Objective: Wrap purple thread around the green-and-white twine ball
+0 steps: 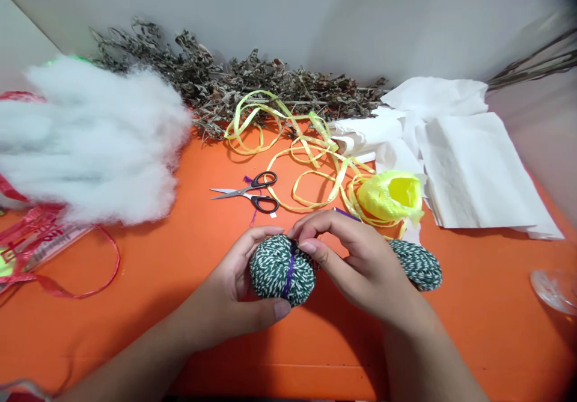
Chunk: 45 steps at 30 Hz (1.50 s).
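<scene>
My left hand [243, 288] is wrapped round a ball [270, 270] of green and white yarn, thumb in front and fingers behind. A purple thread [290, 273] circles the ball and pulls a groove into it. At the top of that groove, my right hand [351, 255] has thumb and index finger pinched together against the ball. Whatever is between those fingertips is too small to make out. Beyond my right wrist lies a second green and white yarn piece [417, 264], partly covered by the hand. Black-handled scissors [247, 191] rest just past the ball.
White stuffing [94, 143] is heaped at the left, above a red plastic bag [40, 240]. Dried plant stems [270, 83] line the wall. Yellow ribbon [315, 173] trails from a yellow roll [387, 197]. White sheets [478, 173] and a clear glass [554, 291] are on the right of the orange table [202, 252].
</scene>
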Tool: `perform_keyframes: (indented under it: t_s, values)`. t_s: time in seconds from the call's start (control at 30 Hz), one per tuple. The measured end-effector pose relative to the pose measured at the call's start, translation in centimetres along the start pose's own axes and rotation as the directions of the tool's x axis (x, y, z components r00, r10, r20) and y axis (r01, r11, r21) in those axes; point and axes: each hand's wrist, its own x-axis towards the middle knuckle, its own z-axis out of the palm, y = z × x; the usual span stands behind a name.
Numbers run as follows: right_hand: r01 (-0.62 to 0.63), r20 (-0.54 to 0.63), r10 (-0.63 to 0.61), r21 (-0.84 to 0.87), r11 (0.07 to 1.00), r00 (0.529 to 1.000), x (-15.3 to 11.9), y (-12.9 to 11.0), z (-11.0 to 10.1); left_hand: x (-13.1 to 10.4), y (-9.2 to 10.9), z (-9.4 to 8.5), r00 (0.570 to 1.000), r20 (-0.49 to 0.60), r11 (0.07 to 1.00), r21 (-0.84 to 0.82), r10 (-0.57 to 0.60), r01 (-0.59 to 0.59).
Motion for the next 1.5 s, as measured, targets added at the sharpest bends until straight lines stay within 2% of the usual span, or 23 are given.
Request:
perform_keyframes:
  t_s: [0.23,0.47,1.2,1.5]
  values:
    - [0.003,0.028,-0.003,-0.01,1.0,1.0,0.05,0.04,0.22,-0.08,0.09,0.05,0.999,0.033,1.0,0.015,0.027,-0.027]
    - [0.006,0.028,-0.005,-0.027,1.0,1.0,0.1,0.03,0.24,-0.25,0.17,0.12,1.0,0.03,1.0,0.017,-0.008,0.008]
    - [0.003,0.022,-0.003,-0.013,1.0,1.0,-0.06,-0.08,0.18,-0.17,0.26,0.06,0.999,0.046,1.0,-0.012,-0.014,0.015]
    - [-0.014,0.028,0.015,-0.057,0.998,0.999,-0.03,0.12,0.31,-0.32,0.18,0.01,0.998,0.055,1.0,0.014,0.019,-0.02]
